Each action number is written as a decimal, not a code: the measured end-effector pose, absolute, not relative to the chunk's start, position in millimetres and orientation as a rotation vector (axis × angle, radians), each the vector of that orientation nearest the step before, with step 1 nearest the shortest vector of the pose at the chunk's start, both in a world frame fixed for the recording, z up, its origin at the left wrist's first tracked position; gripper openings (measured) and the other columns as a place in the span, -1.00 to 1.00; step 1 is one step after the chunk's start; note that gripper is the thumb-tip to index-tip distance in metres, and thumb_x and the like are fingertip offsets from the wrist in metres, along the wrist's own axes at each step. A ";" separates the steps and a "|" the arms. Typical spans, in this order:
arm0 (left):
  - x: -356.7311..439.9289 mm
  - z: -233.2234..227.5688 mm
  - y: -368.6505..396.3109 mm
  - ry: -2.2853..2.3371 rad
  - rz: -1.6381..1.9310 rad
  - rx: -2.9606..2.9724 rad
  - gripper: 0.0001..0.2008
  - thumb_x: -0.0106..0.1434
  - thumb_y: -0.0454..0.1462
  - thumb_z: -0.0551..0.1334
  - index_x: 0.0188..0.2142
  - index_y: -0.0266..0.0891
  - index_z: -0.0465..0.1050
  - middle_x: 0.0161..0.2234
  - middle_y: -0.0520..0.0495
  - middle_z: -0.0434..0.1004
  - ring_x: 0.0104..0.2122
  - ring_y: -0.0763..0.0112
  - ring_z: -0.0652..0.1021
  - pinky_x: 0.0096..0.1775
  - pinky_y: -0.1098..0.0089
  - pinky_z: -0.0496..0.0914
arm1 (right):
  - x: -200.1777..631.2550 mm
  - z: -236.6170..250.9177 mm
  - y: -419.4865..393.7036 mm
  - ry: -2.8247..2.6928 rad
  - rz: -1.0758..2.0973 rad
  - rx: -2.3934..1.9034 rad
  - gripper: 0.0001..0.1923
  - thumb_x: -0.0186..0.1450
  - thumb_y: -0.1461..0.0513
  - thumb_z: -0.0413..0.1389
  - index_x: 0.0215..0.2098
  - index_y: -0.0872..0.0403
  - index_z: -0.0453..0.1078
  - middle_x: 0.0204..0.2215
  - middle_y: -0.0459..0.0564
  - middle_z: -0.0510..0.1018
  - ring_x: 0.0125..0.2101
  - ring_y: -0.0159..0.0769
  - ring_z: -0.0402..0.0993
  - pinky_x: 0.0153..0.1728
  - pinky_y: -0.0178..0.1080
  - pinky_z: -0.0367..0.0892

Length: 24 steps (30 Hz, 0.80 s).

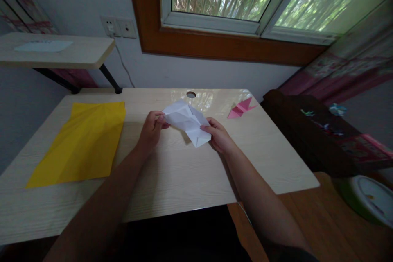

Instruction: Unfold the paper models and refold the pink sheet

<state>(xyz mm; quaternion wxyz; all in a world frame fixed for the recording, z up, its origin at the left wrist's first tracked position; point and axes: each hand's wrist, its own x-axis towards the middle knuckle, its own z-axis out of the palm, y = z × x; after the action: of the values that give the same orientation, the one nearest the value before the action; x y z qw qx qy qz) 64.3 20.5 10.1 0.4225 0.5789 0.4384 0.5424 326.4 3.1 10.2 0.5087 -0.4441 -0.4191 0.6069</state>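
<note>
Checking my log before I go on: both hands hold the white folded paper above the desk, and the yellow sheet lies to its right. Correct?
Not quite. The head view shows the yellow sheet to the left of the white folded paper. Left hand and right hand do hold it above the desk.

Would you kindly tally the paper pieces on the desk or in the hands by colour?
White: 1, the folded white paper held between the left hand and the right hand.
Yellow: 1, the creased yellow sheet lying flat.
Pink: 1, the pink origami figure.
Total: 3
</note>
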 end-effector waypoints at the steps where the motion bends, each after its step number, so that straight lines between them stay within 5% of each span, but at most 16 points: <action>1: 65.9 11.3 19.3 1.095 1.343 1.402 -0.68 0.42 0.01 0.13 -0.07 -0.17 0.31 -0.21 -0.02 0.48 -0.32 0.45 0.61 -0.23 0.34 0.57 | 325.9 8.6 3.7 -1.021 1.441 -1.078 -0.69 0.08 0.18 0.33 -0.25 0.05 0.38 -0.35 -0.07 0.51 -0.43 -0.34 0.43 -0.41 -0.28 0.32; 6: 70.6 18.4 14.3 1.079 1.274 1.262 -0.59 0.39 0.09 0.10 -0.01 -0.16 0.26 -0.19 -0.04 0.47 -0.38 0.43 0.61 -0.47 0.46 0.50 | 323.0 1.3 5.8 -1.103 1.359 -1.087 -0.67 0.13 0.12 0.32 -0.19 0.03 0.40 -0.34 -0.08 0.52 -0.41 -0.33 0.43 -0.39 -0.28 0.30; 13: 72.8 13.2 15.1 1.016 1.287 1.259 -0.53 0.28 0.02 0.28 0.03 -0.15 0.22 -0.21 -0.01 0.45 -0.23 0.37 0.59 -0.14 0.21 0.58 | 320.4 0.9 3.9 -1.338 1.216 -1.115 -0.63 0.16 0.13 0.30 -0.09 0.01 0.43 -0.22 -0.07 0.54 -0.26 -0.30 0.46 -0.21 -0.24 0.34; 24: 75.8 9.0 10.2 0.886 1.233 1.457 -0.23 0.10 -0.05 0.46 0.19 -0.02 0.11 0.10 -0.17 0.32 0.01 0.23 0.48 -0.10 0.21 0.55 | 322.8 -0.3 4.5 -1.502 0.957 -1.280 -0.79 0.17 0.23 0.15 -0.21 0.02 0.49 -0.33 -0.10 0.56 -0.30 -0.26 0.44 -0.27 -0.26 0.30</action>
<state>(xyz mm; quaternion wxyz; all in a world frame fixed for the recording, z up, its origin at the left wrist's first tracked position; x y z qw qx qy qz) 75.8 10.2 9.0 0.4960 0.6012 0.3656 0.5088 322.8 4.5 -0.3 0.4566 -0.5193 -0.6091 0.3882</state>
